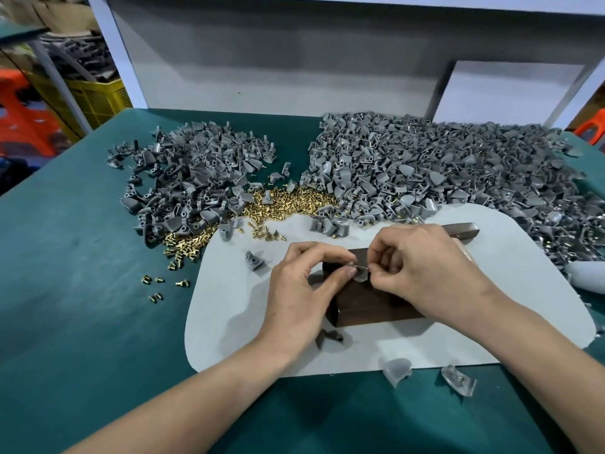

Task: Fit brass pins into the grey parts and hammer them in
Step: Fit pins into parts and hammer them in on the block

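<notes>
My left hand (307, 283) pinches a small grey part (359, 274) over a dark block (373, 306) on the white mat (229, 316). My right hand (422, 267) pinches a thin pin at the same part, fingertips almost touching the left thumb. A heap of brass pins (288, 204) lies beyond the mat's far edge. One pile of grey parts (196, 178) sits at the back left, and a larger pile (442, 165), some showing brass pins, at the back right. A dark metal bar, perhaps the hammer (461, 229), pokes out behind my right hand.
Single grey parts lie on the mat (254, 262) and near its front edge (396, 370), (458, 383). A few stray brass pins (157, 286) dot the green table. A white board (294, 60) stands behind the piles. Yellow crates (95, 96) stand off the table, left.
</notes>
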`<state>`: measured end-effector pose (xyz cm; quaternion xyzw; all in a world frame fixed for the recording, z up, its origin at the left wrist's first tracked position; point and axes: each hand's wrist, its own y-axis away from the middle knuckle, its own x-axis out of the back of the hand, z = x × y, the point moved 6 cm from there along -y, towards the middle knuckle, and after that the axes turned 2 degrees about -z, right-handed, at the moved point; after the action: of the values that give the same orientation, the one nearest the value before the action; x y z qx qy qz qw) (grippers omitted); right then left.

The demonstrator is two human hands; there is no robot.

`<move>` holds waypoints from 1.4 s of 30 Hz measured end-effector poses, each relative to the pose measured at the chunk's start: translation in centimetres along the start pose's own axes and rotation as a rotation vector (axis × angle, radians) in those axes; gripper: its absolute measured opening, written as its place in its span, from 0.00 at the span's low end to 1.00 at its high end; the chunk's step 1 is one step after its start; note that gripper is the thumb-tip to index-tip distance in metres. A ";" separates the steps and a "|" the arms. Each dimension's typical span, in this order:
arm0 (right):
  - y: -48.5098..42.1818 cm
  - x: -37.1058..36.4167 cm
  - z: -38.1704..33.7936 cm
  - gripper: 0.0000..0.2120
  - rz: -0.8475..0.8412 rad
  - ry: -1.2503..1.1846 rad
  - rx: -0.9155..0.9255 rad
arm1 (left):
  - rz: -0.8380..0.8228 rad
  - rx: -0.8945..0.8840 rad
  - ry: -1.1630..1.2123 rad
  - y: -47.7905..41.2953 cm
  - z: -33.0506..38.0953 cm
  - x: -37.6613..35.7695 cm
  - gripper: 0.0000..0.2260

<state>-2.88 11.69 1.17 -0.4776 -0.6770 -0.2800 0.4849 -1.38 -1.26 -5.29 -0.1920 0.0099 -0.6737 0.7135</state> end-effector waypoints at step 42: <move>0.1 -1.4 1.1 0.13 0.062 -0.338 -0.015 | -0.048 0.033 -0.080 -0.1 0.0 -0.3 0.03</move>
<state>-3.13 12.11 -0.58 -0.5423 -0.7316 -0.1858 0.3690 -1.52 -0.96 -5.37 -0.2073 -0.0346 -0.6825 0.7000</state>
